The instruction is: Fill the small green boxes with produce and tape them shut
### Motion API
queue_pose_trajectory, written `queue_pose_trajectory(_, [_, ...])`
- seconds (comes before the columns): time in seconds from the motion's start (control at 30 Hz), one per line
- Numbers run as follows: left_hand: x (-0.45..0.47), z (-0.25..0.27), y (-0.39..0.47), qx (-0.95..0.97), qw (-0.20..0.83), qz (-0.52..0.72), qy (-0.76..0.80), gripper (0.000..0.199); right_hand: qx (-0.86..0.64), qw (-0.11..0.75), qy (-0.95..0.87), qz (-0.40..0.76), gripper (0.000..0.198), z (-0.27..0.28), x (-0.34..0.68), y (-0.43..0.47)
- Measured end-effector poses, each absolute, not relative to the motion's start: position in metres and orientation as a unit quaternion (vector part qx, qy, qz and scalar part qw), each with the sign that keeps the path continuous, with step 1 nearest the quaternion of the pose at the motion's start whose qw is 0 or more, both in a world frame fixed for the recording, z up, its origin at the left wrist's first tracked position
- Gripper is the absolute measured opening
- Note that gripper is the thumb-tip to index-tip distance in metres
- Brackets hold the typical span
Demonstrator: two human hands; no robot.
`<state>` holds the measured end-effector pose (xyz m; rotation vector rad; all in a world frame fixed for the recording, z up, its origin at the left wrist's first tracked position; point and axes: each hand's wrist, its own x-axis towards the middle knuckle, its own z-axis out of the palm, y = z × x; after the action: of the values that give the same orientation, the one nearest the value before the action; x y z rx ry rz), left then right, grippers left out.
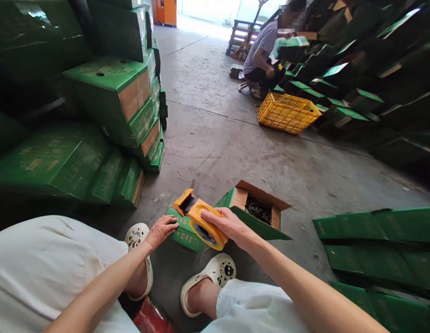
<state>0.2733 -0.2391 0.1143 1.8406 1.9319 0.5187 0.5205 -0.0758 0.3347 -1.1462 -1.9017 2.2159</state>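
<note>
Between my feet stands a green printed carton [189,237]. My left hand [161,231] lies on its left end, fingers stretched out flat against it. Gripped in my right hand [229,225] is a yellow tape dispenser [208,221], held over the carton with its cutting end toward the upper left. The dispenser covers much of the carton's top, so I cannot tell whether tape touches it. Just to the right, an open green carton [261,225] has its flaps up and dark contents [258,210] that I cannot make out.
Tall stacks of green cartons [107,92] rise on the left. More green cartons [377,238] lie at the lower right. A yellow crate [287,113] sits on the concrete floor [204,138] ahead, near a crouching person [261,51]. Something red [152,318] lies below me.
</note>
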Motion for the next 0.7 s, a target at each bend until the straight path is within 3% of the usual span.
queue_pose_trajectory(0.3, [0.278,0.099,-0.237,0.596,0.278,0.245,0.712,0.030,-0.304,-0.016,-0.631,0.714,0.074,0.235,0.472,-0.077])
queue_pose_trajectory(0.47, [0.287,0.097,-0.237,0.540,0.304,0.254,0.742,0.028,-0.299,-0.063,-0.644,0.701,0.078,0.207,0.469,-0.069])
queue_pose_trajectory(0.57, [0.290,0.095,-0.239,0.471,0.278,0.376,0.748,0.036,-0.304,-0.074,-0.659,0.684,0.076,0.203,0.471,-0.067])
queue_pose_trajectory(0.7, [0.281,0.095,-0.236,0.161,0.306,0.599,0.722,0.043,-0.309,-0.067,-0.675,0.667,0.070,0.196,0.469,-0.067])
